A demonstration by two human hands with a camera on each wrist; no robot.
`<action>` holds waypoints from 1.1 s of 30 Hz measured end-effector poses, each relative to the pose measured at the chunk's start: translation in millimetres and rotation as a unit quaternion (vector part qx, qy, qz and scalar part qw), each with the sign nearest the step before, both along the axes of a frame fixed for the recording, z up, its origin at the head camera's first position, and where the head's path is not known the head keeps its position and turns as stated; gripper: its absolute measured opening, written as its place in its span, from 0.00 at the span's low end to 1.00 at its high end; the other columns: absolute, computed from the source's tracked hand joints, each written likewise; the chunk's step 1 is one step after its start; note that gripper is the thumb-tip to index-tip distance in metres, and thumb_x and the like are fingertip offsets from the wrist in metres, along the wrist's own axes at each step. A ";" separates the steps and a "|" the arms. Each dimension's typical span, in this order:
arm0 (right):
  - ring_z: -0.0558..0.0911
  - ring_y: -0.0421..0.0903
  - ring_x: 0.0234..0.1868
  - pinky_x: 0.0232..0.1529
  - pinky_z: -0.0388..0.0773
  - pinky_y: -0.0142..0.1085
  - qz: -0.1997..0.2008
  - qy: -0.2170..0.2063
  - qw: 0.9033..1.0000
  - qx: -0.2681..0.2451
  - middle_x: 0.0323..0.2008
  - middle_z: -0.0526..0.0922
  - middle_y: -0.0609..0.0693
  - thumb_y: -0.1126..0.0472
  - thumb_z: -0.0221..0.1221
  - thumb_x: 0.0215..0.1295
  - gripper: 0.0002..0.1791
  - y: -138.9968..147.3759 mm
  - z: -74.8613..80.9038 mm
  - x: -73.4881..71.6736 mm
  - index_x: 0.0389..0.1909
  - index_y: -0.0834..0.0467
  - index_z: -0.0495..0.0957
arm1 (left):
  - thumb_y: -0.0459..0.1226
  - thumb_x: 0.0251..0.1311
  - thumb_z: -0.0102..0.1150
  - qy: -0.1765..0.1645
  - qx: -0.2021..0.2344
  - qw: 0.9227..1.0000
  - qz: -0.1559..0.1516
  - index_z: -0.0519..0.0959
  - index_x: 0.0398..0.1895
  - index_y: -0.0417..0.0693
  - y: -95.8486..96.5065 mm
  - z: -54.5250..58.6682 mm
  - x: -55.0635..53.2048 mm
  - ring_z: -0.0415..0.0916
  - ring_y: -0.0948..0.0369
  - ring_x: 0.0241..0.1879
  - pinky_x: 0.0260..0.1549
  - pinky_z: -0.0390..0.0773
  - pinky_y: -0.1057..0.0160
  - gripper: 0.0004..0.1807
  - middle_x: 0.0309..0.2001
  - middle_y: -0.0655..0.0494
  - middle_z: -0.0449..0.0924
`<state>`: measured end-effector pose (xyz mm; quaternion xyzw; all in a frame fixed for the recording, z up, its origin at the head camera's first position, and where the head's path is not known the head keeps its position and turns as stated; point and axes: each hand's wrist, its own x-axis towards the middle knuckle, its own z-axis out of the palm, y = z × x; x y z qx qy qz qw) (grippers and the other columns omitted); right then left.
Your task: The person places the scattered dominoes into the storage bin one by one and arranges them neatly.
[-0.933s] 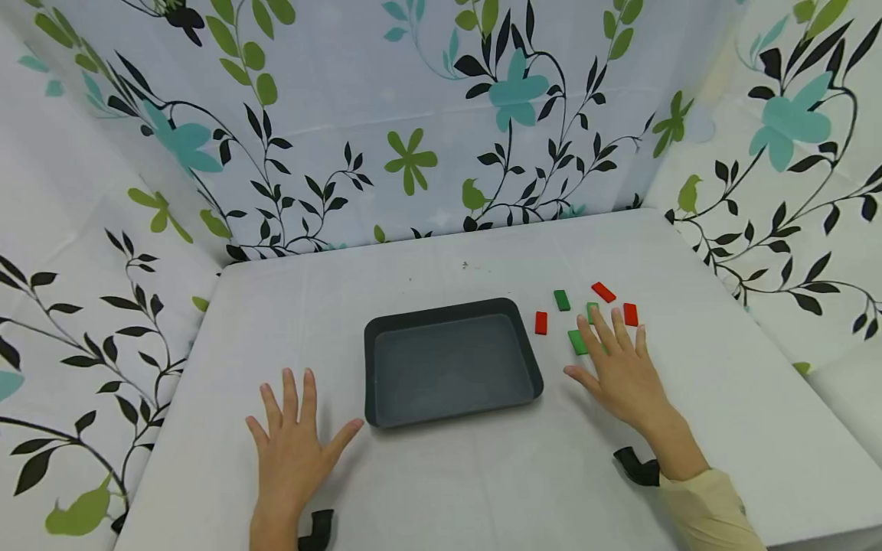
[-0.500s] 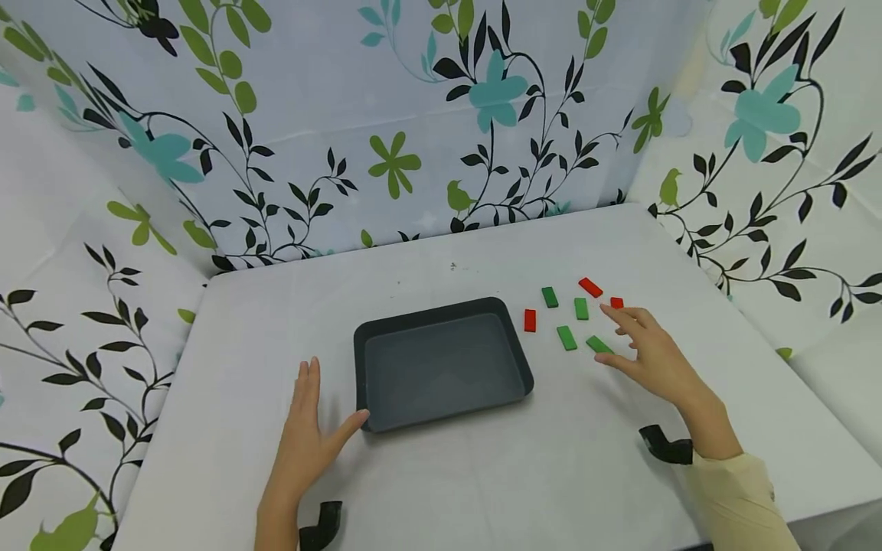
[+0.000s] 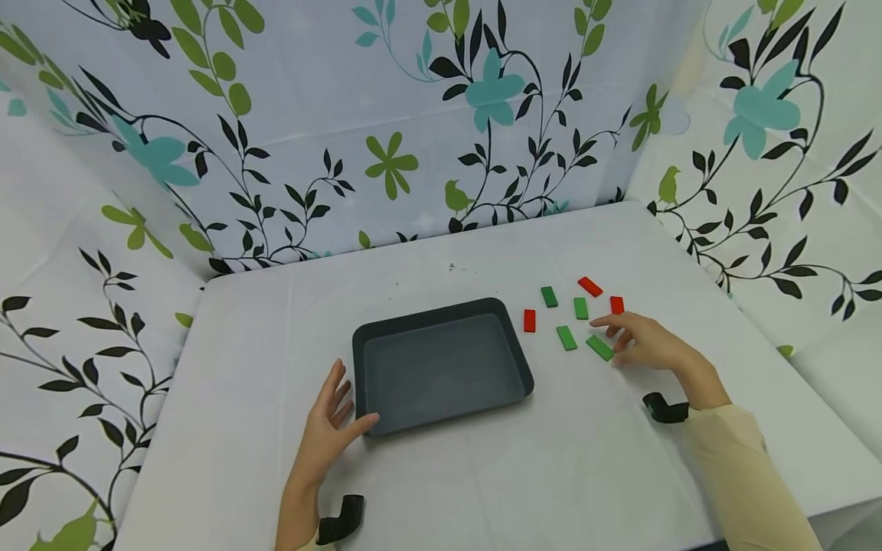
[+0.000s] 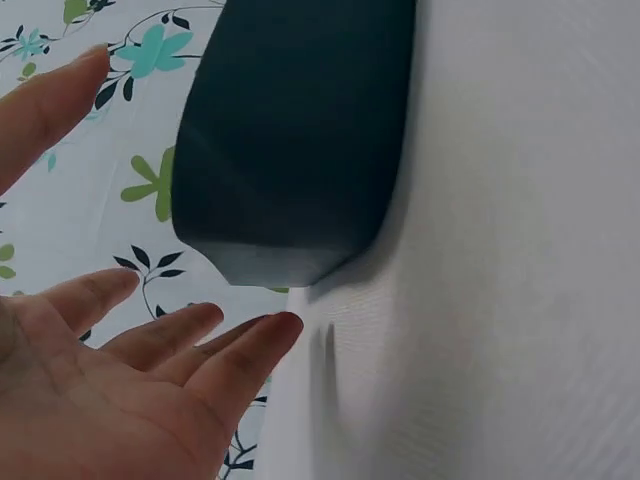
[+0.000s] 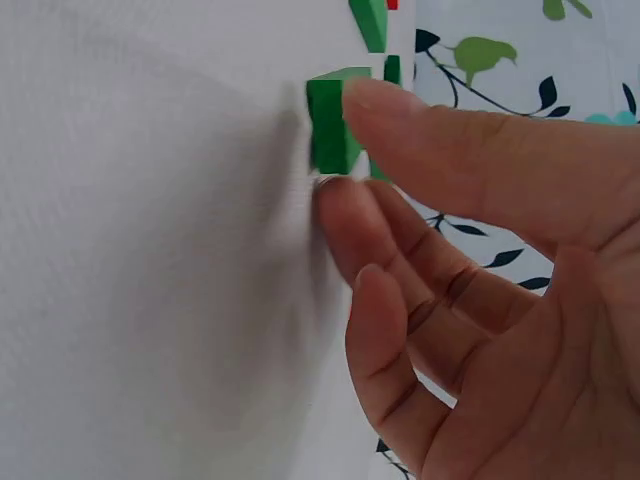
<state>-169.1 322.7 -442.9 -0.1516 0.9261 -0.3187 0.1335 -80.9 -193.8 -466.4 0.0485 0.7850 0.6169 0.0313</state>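
Note:
A dark grey rectangular tray [image 3: 441, 367] lies on the white table. My left hand [image 3: 327, 436] is beside its near left corner, thumb overlapping the rim in the head view and fingers spread along the left side. In the left wrist view those fingers [image 4: 245, 365] stand apart from the tray's end [image 4: 290, 200]. My right hand [image 3: 648, 344] is low over the table, fingers bent, right beside the nearest green block [image 3: 600, 348]. In the right wrist view the thumb [image 5: 385, 100] overlaps that green block [image 5: 330, 125], and the fingertips are close below it.
More green blocks [image 3: 566, 338] and three red blocks, one [image 3: 529, 321] close to the tray's right side, lie scattered on the table [image 3: 427, 490]. Leaf-patterned cloth [image 3: 303, 138] hangs behind and at both sides. Black wrist mounts [image 3: 341, 520] stick out under the wrists.
My left hand has moved right to the tray's corner, its palm turning sideways. My right hand has shifted right and lowered beside the nearest green block, fingers bending. The head view has shifted slightly.

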 end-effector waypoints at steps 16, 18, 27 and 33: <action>0.75 0.47 0.37 0.36 0.76 0.29 -0.015 0.003 0.999 -0.028 0.42 0.78 0.56 0.72 0.69 0.52 0.25 0.5 -13.0 -4.0 0.53 0.63 0.79 | 0.28 0.52 0.70 -0.018 0.000 0.999 -0.036 0.46 0.78 0.44 -2.3 -11.0 1.6 0.42 0.35 0.75 0.70 0.53 0.41 0.54 0.78 0.42 0.41; 0.75 0.47 0.38 0.36 0.77 0.29 -0.020 0.005 0.999 -0.025 0.41 0.78 0.56 0.71 0.69 0.52 0.24 -0.1 -13.1 -3.9 0.53 0.63 0.79 | 0.28 0.52 0.70 -0.026 -0.004 0.999 -0.036 0.47 0.78 0.43 -2.3 -11.1 1.7 0.42 0.34 0.75 0.70 0.53 0.41 0.54 0.78 0.40 0.41; 0.80 0.49 0.42 0.39 0.79 0.25 -0.050 0.028 0.998 -0.037 0.41 0.82 0.57 0.70 0.68 0.55 0.26 -9.4 -4.6 -2.3 0.56 0.66 0.77 | 0.29 0.53 0.70 -0.035 -0.004 0.998 -0.042 0.46 0.78 0.41 -4.0 -12.5 1.6 0.42 0.35 0.75 0.70 0.52 0.37 0.54 0.78 0.40 0.40; 0.79 0.39 0.37 0.37 0.78 0.20 -0.059 0.065 0.994 -0.071 0.41 0.81 0.60 0.71 0.69 0.54 0.27 -21.4 5.9 -3.6 0.57 0.69 0.75 | 0.29 0.53 0.69 -0.042 0.002 0.998 -0.047 0.45 0.78 0.42 -4.3 -11.9 1.4 0.41 0.37 0.76 0.71 0.52 0.39 0.54 0.79 0.41 0.39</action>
